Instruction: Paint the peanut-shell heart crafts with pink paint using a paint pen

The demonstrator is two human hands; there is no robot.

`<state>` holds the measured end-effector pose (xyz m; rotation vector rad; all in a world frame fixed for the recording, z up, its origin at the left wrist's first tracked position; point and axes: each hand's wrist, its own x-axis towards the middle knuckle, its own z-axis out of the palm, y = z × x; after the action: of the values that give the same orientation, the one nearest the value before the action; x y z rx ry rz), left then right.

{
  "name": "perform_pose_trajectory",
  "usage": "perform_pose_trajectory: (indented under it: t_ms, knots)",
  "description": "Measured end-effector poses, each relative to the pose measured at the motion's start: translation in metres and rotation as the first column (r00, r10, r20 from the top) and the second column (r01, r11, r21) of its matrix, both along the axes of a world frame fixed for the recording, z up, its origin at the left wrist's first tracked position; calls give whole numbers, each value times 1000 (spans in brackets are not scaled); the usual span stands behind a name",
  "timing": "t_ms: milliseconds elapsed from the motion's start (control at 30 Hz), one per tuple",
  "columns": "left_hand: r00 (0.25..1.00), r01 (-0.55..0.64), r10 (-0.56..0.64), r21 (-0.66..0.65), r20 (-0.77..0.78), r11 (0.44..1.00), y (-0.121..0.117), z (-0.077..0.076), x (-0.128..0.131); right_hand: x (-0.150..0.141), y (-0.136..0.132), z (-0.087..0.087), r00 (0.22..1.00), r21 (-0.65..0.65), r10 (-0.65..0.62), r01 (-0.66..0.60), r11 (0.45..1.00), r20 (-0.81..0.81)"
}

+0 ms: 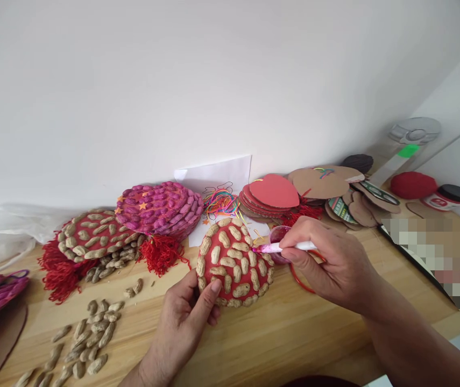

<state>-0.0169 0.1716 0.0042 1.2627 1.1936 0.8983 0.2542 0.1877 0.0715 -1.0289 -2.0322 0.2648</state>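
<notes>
My left hand (185,317) pinches the lower left edge of a red heart-shaped card covered with glued peanut shells (233,263), holding it tilted on the wooden table (278,338). My right hand (330,263) grips a white marker with a pink tip (284,248); the tip touches a peanut at the card's upper right. Behind the marker sits a small round pot of pink paint (278,236).
Loose peanuts (88,333) lie at the front left. Finished peanut hearts, one natural (92,236) and one painted pink (159,207), with red tassels rest near the wall. Red card hearts (272,196), brown cardboard cutouts (326,183), coloured strings (219,203), red yarn (412,184) and a jar (447,197) stand behind.
</notes>
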Motion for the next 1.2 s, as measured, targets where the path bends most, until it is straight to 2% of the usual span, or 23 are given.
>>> perform_pose_trajectory:
  t_ms: [267,633,800,967,1200]
  knots:
    - [999,32,-32,30,-17,999,-1,0,-2,0,1,-1,1000,5,-3,3,1000,-18]
    - [1000,-27,27,21,9,999,4,1,1,2,2,0,998,43,-55,57,997,-45]
    - [1000,-14,13,31,18,999,2,3,1,1,2,-1,998,25,-29,31,999,-60]
    - [1000,-4,4,34,14,999,2,4,0,2,3,0,995,30,-76,78,997,-60]
    - [999,-51,51,20,-19,999,0,14,5,1,3,2,993,22,-50,53,998,-109]
